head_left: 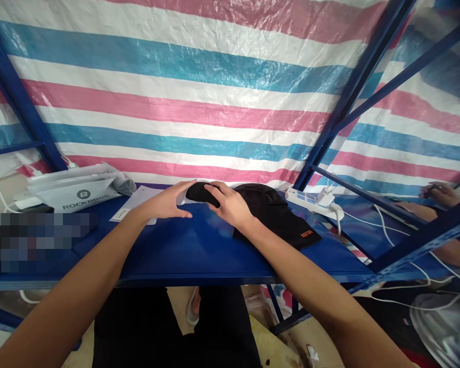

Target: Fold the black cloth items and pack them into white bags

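A black cloth item (276, 212) with a small orange label lies on the blue shelf top (199, 250). My right hand (230, 204) rests on the cloth's left part, fingers curled over a rolled or bunched black end (197, 191). My left hand (168, 202) is beside that end, fingers stretched out towards it and touching or nearly touching it, holding nothing. A white paper sheet (136, 202) lies partly under my left hand.
A grey and white packet marked ROCKBROS (80, 191) lies at the back left. A white power strip with a plug and cables (314, 199) sits at the back right. Blue rack posts (348, 92) and a striped tarp surround the shelf. Another person's hand (440, 194) shows at far right.
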`<move>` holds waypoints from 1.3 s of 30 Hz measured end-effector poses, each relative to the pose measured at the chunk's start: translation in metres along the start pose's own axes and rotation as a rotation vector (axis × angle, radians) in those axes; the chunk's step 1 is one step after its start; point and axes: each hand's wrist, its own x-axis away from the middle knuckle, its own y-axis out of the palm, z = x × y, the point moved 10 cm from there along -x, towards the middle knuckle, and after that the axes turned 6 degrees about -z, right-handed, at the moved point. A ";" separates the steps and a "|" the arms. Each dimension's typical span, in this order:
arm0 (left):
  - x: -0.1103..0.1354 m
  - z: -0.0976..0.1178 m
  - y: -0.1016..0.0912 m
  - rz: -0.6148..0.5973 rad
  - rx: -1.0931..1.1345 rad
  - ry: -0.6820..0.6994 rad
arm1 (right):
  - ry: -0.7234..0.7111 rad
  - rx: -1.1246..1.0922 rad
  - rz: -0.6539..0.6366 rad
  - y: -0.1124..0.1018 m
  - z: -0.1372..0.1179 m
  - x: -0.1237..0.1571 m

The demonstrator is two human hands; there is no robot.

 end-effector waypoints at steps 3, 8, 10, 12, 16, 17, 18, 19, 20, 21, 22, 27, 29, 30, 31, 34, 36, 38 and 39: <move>-0.004 0.006 0.005 0.047 -0.087 0.046 | -0.039 0.104 -0.101 0.002 -0.009 -0.001; -0.005 0.021 0.016 0.031 -0.067 0.149 | -0.159 -0.060 -0.072 -0.004 -0.018 0.000; -0.005 0.023 0.016 0.056 -0.017 0.136 | -0.150 -0.245 0.022 -0.009 -0.011 0.000; -0.006 0.024 0.015 0.092 -0.004 0.122 | -0.100 -0.406 0.101 -0.008 0.000 0.000; -0.007 0.022 0.014 0.137 -0.042 0.100 | -0.039 -0.568 0.110 0.002 0.008 -0.003; -0.007 0.020 0.012 0.150 -0.048 0.093 | -0.063 -0.576 0.092 0.003 0.006 -0.003; -0.007 0.019 0.009 0.164 -0.056 0.085 | -0.098 -0.564 0.074 0.002 0.003 -0.004; -0.006 0.017 0.007 0.176 -0.065 0.076 | -0.131 -0.532 0.059 0.001 0.000 -0.004; -0.006 0.016 0.004 0.186 -0.075 0.068 | -0.157 -0.488 0.048 -0.001 -0.001 -0.003; -0.006 0.016 0.002 0.194 -0.081 0.062 | -0.173 -0.440 0.040 -0.003 -0.001 -0.003; -0.006 0.016 0.001 0.203 -0.085 0.060 | -0.178 -0.399 0.036 -0.004 0.001 -0.002; -0.006 0.026 0.005 0.203 -0.064 0.116 | -0.153 -0.436 0.044 -0.002 0.008 -0.001; -0.005 0.028 0.007 0.211 -0.050 0.129 | -0.114 -0.501 0.077 0.001 0.010 -0.001; -0.005 0.028 0.007 0.224 -0.037 0.133 | -0.091 -0.515 0.089 0.002 0.011 -0.001; -0.004 0.029 0.007 0.237 -0.022 0.139 | -0.075 -0.506 0.089 0.003 0.010 -0.001; -0.004 0.031 0.006 0.252 0.022 0.180 | -0.085 -0.337 0.022 0.008 0.001 -0.004; -0.004 0.031 0.007 0.237 0.021 0.194 | -0.126 -0.180 -0.024 0.008 -0.008 -0.004; -0.004 0.028 0.003 0.245 0.012 0.182 | -0.162 -0.103 -0.022 0.004 -0.013 -0.004; -0.004 0.026 0.000 0.261 0.014 0.170 | -0.176 -0.109 -0.010 0.001 -0.015 -0.004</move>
